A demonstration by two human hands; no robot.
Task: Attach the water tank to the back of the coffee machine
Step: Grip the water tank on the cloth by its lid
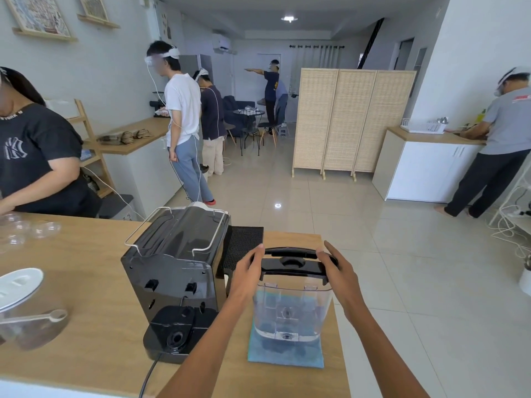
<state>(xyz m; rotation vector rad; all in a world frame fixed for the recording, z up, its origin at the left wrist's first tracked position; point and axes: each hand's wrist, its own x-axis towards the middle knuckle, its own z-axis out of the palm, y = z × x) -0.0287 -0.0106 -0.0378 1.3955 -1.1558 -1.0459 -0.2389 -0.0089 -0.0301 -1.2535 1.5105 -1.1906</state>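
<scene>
The water tank [290,308] is clasped at its black lid by left hand [246,275] and right hand [339,275] — coffee machine [175,271] just left of the grip.

Bright, even daylight, ceiling lamp [289,18] glaring on floor tiles [277,205]; edges bowed, perhaps blurred.

Blue cloth [286,358] lying on table [86,282]; clear cups [28,229] sitting far left, lidded jar [20,285] with scoop [43,317] nearer.
</scene>
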